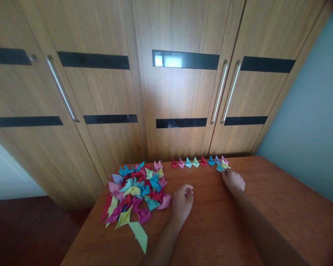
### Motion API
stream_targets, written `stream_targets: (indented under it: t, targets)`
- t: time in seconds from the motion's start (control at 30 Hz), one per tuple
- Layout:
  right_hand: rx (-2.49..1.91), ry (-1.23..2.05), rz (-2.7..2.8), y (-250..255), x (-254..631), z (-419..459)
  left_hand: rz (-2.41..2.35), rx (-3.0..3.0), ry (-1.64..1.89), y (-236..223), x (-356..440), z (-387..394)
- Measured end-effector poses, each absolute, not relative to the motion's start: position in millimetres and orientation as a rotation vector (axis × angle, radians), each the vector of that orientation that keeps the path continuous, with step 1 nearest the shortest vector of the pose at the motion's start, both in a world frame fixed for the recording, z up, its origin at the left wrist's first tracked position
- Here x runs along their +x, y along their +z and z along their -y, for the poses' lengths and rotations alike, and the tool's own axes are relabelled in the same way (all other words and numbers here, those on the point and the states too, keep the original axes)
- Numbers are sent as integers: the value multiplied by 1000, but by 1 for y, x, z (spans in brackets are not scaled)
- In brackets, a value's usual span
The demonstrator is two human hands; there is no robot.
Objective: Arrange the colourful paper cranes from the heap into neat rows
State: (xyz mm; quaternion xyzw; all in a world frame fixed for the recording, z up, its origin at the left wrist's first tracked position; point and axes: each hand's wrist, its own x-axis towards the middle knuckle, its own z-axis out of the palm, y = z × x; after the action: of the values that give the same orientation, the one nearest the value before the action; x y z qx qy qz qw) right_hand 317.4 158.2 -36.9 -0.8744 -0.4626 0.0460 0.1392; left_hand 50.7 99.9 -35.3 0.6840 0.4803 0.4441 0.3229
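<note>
Teal paper (pixel 219 168) is pinched by the outstretched right hand (pixel 233 180), the empty left hand (pixel 182 201) curled half-open.

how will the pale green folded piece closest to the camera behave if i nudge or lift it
The pale green piece is probably very light, since it looks like folded paper. Lying flat and angular, it would likely slide rather than roll. Its pointed ends look thin, so a hard pinch might bend them.

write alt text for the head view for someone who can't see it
A person's right hand is at the right end of a row of colourful folded-paper pieces on a wooden table, while the left hand is curled beside a larger heap; wooden cabinet doors stand behind.
</note>
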Motion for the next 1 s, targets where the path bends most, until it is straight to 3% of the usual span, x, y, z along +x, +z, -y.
stream_targets:
  t: [1.0]
  targets:
    - [-2432, 138, 1213, -38, 305, -148, -1268, 1896, 1129, -33, 51, -99]
